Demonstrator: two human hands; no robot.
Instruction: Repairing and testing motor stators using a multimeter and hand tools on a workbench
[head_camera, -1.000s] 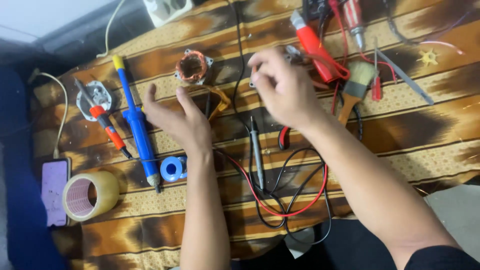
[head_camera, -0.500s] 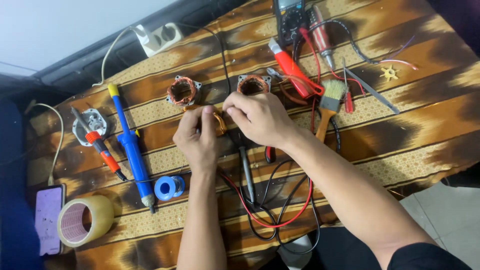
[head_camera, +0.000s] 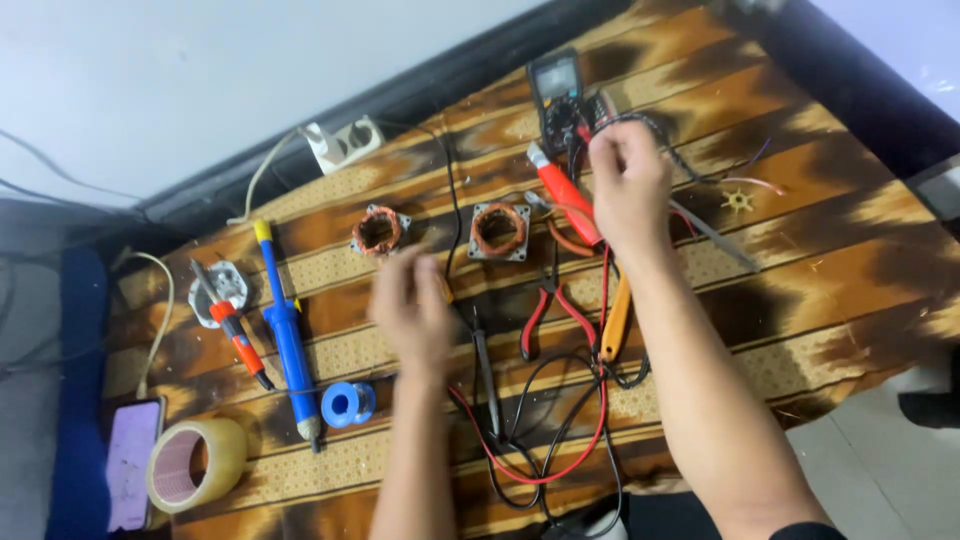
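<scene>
**Both hands over a cloth of repair tools**

A brown patterned cloth (head_camera: 850, 260) covers the work surface, its far edge against a dark border. The right hand (head_camera: 628, 185) is raised at the far right, fingers curled loosely around the black test leads where they run up to the multimeter (head_camera: 560, 95); whether it truly pinches them I cannot tell. The left hand (head_camera: 412, 312) hovers mid-cloth, blurred, fingers partly open and seemingly holding nothing.

Just beyond the left hand lie two small motor stators: one (head_camera: 378, 231) to the left, the other (head_camera: 499, 231) to the right, between the hands. They look dense and rigid, but the copper windings are probably fragile, so the metal frame edges seem the safer place to grip.

The leads look light and limp, best taken near the plug ends. Near the right forearm lie red-handled pliers (head_camera: 548, 312) and a probe (head_camera: 487, 375). To the left sit a blue soldering iron (head_camera: 288, 335), an orange screwdriver (head_camera: 238, 340), a blue solder spool (head_camera: 346, 404), a tape roll (head_camera: 195, 463) and a phone (head_camera: 130, 478).
</scene>
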